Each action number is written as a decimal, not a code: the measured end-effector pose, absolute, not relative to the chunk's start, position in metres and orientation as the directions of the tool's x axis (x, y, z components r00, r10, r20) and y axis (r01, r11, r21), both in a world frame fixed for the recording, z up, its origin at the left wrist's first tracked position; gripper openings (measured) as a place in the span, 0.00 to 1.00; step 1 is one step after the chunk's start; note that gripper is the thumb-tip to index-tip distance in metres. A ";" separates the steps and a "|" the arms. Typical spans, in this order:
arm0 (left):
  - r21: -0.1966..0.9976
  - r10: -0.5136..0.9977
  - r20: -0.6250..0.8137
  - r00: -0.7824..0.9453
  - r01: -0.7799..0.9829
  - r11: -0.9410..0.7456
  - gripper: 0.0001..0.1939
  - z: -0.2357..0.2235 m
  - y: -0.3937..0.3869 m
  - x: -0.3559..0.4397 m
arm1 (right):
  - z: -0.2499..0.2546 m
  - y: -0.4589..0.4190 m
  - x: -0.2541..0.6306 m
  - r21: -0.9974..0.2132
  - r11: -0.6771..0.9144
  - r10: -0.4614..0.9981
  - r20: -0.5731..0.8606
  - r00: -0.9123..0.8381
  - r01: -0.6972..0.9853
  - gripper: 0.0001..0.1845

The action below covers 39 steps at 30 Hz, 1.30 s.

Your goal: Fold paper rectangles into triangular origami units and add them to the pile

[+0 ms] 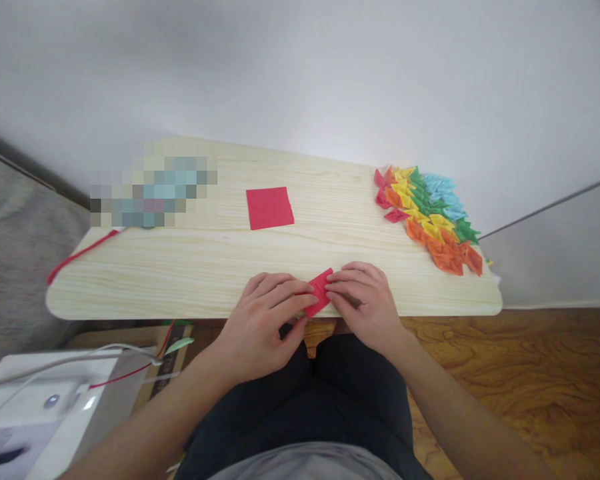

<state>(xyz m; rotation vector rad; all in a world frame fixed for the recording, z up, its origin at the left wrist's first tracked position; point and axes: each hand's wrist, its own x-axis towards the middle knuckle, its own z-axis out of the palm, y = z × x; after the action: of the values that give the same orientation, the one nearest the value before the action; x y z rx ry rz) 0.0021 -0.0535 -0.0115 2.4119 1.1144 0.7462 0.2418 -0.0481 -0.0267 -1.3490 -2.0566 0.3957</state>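
A small folded piece of red paper (320, 297) lies at the front edge of the table, tilted, with crease lines across it. My left hand (266, 325) grips its left side, fingertips on top and the thumb near the lower corner. On the opposite side, the fingertips and thumb of my right hand (367, 303) are closed on its right edge. Farther back on the table lies a flat square of red paper (270, 208). Rows of folded paper pieces (425, 213) in red, orange, yellow, green and light blue sit at the right.
The pale wooden table (180, 267) stands against a white wall (300, 80). A blurred-out item (165, 190) lies at its left end, with a red cord (83, 257) beside it. Below left are a white box (95, 400) and cables; wooden floor (520, 380) shows at right.
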 end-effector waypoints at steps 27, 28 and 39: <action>0.508 0.900 0.211 0.381 0.744 -0.434 0.06 -0.014 -0.041 0.024 | -0.023 -0.057 0.236 -0.533 0.413 0.906 0.322 -0.275 0.738 0.05; 0.507 0.904 0.212 0.372 0.748 -0.427 0.06 -0.014 -0.041 0.025 | -0.023 -0.058 0.236 -0.538 0.405 0.909 0.324 -0.263 0.739 0.05; 0.519 0.921 0.206 0.331 0.761 -0.390 0.06 -0.014 -0.041 0.026 | -0.027 -0.061 0.230 -0.552 0.381 0.912 0.359 -0.201 0.742 0.03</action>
<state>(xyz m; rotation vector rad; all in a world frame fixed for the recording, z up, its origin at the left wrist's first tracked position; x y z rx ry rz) 0.0262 -0.0412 -0.0136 2.2723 1.4986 0.6805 0.2298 -0.0614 -0.0274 -1.4177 -2.0012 0.3398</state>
